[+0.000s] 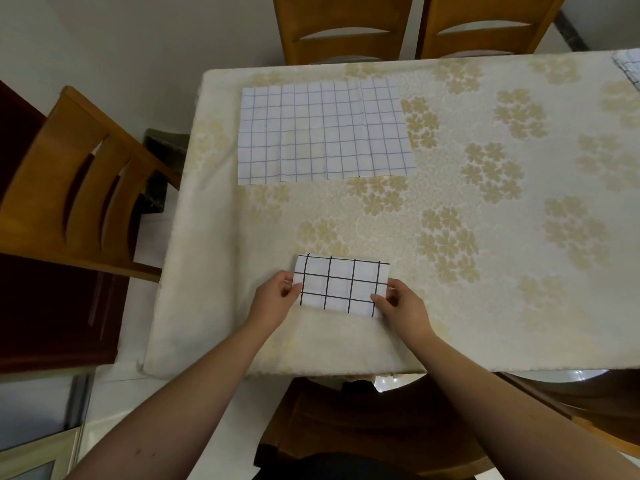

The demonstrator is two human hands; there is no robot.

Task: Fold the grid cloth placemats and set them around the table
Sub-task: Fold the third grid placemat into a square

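From the head camera, looking down at a dining table [485, 306] covered in a cream tablecloth with a pale gold flower print, there's a small folded white cloth placemat with a bold black grid [341, 285] lying near the front edge of the table, right in front of the person. Both hands are on it: the left hand [275, 294] pinches its left short edge, thumb on top and fingers curled around the side, and the right hand [401, 306] pinches the right edge near the lower corner the same way, so the hands sit apart with the folded mat stretched between them. The mat looks flat on the tablecloth, though I can't tell if the gripped edges are lifted a hair. Further back and to the left there's a much bigger unfolded white placemat with a thin blue-grey grid [323, 131], spread flat with a few fold creases showing, well apart from the small one. At the far right corner of the table, a bit of another grid cloth [628, 65] pokes into view, mostly cut off. Two wooden chairs [346, 26] stand at the far side and one wooden slat-back chair [79, 181] at the left end.
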